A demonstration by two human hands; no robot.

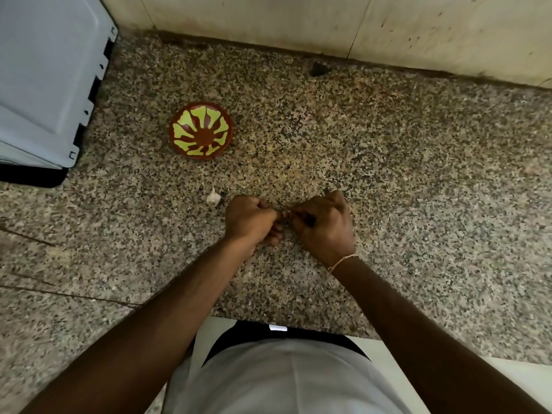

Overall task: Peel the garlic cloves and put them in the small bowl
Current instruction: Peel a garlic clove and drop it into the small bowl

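Both hands, the left hand (250,218) and the right hand (324,221), pinched a small, mostly hidden garlic clove (286,215) between them above the speckled granite counter (388,174). The small round brown bowl with yellow flower pattern (201,130) lay beyond and leftward, nearer the left hand.

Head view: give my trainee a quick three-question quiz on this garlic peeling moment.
1. True or false: the small bowl already holds peeled cloves.
2. Multiple choice: the loose garlic piece on the counter lies (A) inside the bowl, (B) just beyond the left hand, (C) beside the right hand.
3. Fill in: both hands meet and pinch something small between their ____.

Key: 1 false, the bowl looks empty. 2 B. 3 fingertips; what they pinch is mostly hidden, presumably a clove.
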